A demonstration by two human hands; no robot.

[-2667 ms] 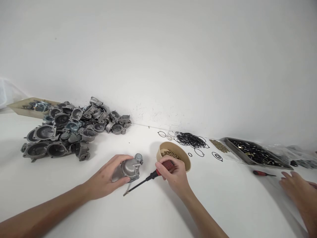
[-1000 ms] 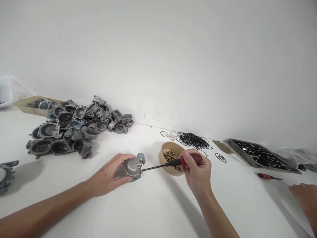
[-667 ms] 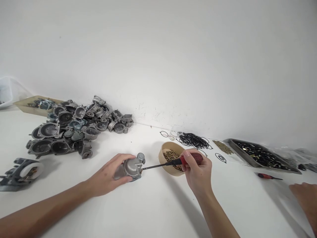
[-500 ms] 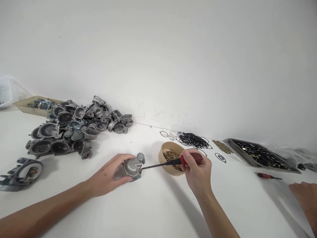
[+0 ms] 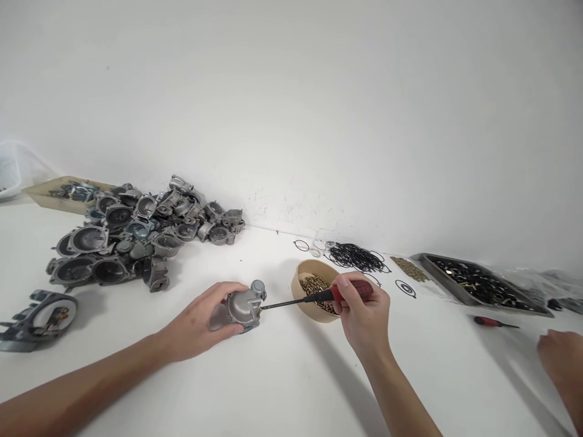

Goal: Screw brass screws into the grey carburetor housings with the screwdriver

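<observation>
My left hand [image 5: 195,325] is closed around a small grey metal carburetor part [image 5: 242,306] and pins it on the white table. My right hand [image 5: 364,315] grips the red handle of a screwdriver [image 5: 319,297]. Its black shaft runs left, and the tip meets the right side of the part. Behind the shaft stands a tan bowl [image 5: 301,276] with several brass screws in it.
A heap of grey metal housings [image 5: 132,233] lies at the back left, with one separate casting [image 5: 39,318] at the left edge. Black O-rings [image 5: 355,258], a tray of black parts [image 5: 478,284] and a second red screwdriver [image 5: 494,323] lie to the right. Another person's hand [image 5: 562,364] rests at the far right.
My right hand swung the screwdriver up from the table and set its tip against the part. A separate casting slid into view at the left edge. The other person's hand shifted slightly.
</observation>
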